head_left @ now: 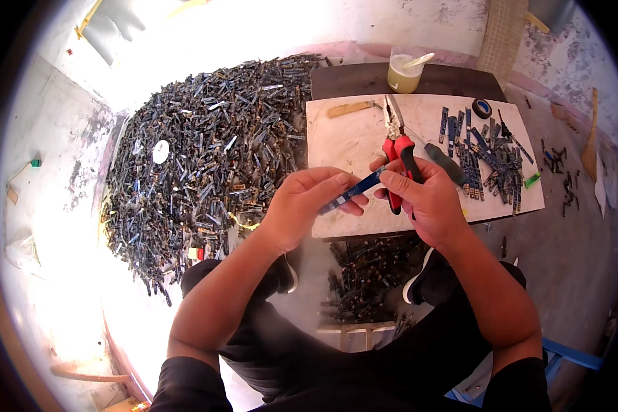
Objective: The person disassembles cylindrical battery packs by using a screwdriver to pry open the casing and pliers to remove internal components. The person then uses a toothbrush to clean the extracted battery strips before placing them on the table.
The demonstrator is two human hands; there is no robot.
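Between my hands is a narrow blue-black strip (352,191), like a small circuit board, held tilted over the front of a pale board (350,144). My left hand (296,199) pinches its lower left part between thumb and fingers. My right hand (434,198) grips red-and-black pliers (400,147), jaws pointing away from me, while its thumb and fingertips also touch the strip's upper right end. Just beyond that hand lies a screwdriver with a dark green handle (446,163). To the right, several similar dark strips (491,161) lie in a loose pile.
A large heap of dark strips (213,137) covers the floor at left. More dark pieces (371,275) lie between my feet. On the board are a wooden-handled tool (350,109) and a tape roll (482,108). A cup of yellowish liquid (404,74) stands behind.
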